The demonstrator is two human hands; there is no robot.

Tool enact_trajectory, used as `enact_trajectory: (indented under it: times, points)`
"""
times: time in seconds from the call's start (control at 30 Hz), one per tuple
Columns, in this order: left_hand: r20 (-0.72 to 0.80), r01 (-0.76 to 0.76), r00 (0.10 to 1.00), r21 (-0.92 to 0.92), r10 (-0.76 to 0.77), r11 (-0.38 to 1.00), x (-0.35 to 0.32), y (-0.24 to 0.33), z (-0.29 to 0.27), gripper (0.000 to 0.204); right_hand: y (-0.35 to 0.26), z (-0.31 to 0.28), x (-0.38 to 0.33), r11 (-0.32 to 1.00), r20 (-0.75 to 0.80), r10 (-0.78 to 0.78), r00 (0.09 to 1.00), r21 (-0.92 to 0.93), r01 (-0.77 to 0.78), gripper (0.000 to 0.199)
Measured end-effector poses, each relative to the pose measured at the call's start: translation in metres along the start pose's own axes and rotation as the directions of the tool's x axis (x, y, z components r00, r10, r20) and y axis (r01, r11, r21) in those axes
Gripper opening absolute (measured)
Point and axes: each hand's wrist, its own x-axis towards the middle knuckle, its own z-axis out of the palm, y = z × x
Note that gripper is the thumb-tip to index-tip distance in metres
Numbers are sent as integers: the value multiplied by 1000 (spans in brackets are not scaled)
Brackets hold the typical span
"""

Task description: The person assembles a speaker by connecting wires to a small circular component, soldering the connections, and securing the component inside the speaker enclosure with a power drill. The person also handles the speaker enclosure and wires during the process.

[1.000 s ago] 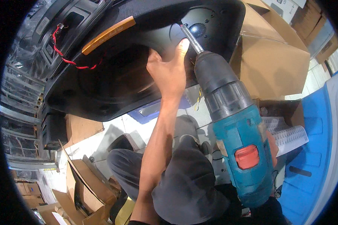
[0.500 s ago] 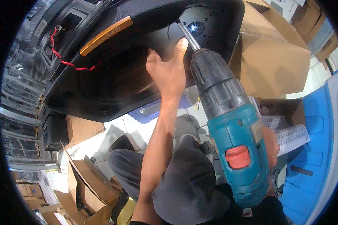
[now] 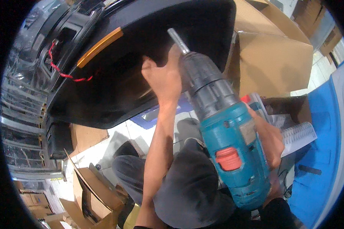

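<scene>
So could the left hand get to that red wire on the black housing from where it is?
Probably yes. The left hand rests on the black housing, and the red wire lies off to its left past the orange strip, with nothing between them. It would have to let go of the panel first.

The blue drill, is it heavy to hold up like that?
Probably heavy: the teal drill has a thick body filling the right hand. It looks stiff, hard plastic. Laid down, its round front might roll a little.
</scene>
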Motion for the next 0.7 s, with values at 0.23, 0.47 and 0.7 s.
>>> enact_trajectory:
  times: [0.23,0.47,0.7]
  points:
    - [-160,60,987,231,-23,971,5,0,3,40,-2,4,7,998,-47,-57,997,-33,55,46]
    - [-138,22,990,376,33,927,2,9,4,45,-6,-4,8,999,-13,30,999,42,-29,42]
    - [-63,-63,995,194,76,979,7,1,1,45,-2,-4,7,996,-23,7,1000,86,-5,45]
